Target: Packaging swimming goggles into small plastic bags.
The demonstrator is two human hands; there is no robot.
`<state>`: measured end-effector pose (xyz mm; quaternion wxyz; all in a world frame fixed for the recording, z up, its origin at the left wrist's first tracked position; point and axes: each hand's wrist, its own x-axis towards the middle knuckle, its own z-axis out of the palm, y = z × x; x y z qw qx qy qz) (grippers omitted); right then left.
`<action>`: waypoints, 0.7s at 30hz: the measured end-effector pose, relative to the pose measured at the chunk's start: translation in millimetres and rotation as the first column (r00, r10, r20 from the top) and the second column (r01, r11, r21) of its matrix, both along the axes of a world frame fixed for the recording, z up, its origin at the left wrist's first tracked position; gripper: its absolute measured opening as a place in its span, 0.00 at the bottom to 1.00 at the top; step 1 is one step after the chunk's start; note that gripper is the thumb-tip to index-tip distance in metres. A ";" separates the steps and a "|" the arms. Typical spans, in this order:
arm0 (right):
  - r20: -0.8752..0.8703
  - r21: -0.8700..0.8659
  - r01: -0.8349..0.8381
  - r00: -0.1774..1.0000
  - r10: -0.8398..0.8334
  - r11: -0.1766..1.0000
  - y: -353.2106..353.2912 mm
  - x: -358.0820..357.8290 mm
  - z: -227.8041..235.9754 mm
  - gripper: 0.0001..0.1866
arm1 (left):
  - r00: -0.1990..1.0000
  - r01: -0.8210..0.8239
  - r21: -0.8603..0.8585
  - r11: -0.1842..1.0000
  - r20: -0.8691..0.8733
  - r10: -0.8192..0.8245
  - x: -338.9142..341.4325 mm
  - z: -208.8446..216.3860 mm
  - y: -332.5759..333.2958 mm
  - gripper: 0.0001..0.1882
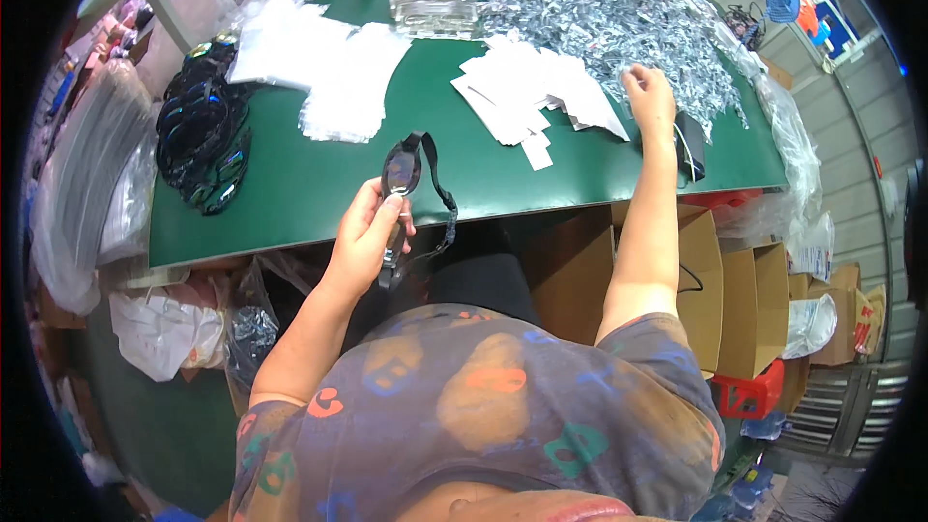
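My left hand (365, 240) is closed around a pair of dark swimming goggles (401, 172), held up in front of the table's near edge. One dark lens shows above my thumb, and the black strap loops down to the right. My right hand (652, 104) reaches over the right part of the table, thumb and fingers pinched together. At its fingertips is a small clear plastic piece (626, 75), beside a wide heap of small clear plastic pieces (580, 10). White paper cards (512, 87) lie fanned out just left of that hand.
The green table (290, 198) also bears black goggles (203, 126) in a heap, white plastic bags (290, 43), a stack of clear cases (435, 12) and a black box (690, 147). Cardboard boxes (694, 271) and a red crate (752, 391) stand below at the right.
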<state>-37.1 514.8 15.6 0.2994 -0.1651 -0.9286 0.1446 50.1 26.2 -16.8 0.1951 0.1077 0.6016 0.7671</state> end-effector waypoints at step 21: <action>-0.155 -0.551 -0.798 0.385 0.910 0.243 -233.4 79.5 9.9 0.12 | 0.967 0.086 0.340 0.936 0.199 -0.161 15.3 -9.7 -0.4 0.24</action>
